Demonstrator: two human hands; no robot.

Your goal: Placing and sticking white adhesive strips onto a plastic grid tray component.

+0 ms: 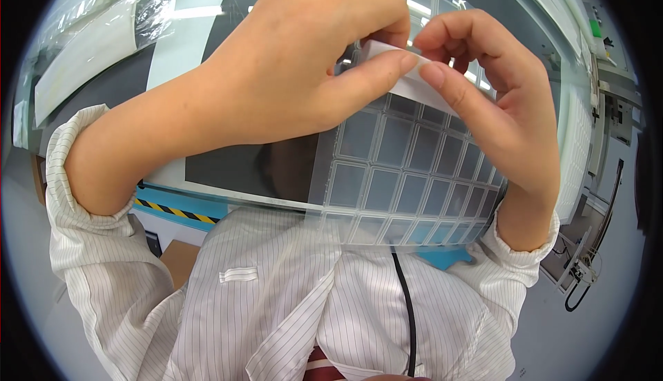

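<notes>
My left hand (304,63) reaches across from the left, its thumb pressed on a small white box-like piece (418,89). From the right, my right hand (507,91) has its thumb and curled fingers at the same piece, so both thumb tips nearly meet on it. Fingers partly cover the white piece, and its far side is hidden. Beneath it lies a clear plastic tray (384,189) divided into rows of rectangular compartments. The visible near compartments look bare, with the dark surface showing through.
A dark sheet with a pale border (238,174) lies left of the tray. Clear plastic wrapping (153,18) and a white strip (86,70) are at the far left. Yellow-black striped tape (176,213) runs along the near edge. White ribbed trays (579,129) stand at the right.
</notes>
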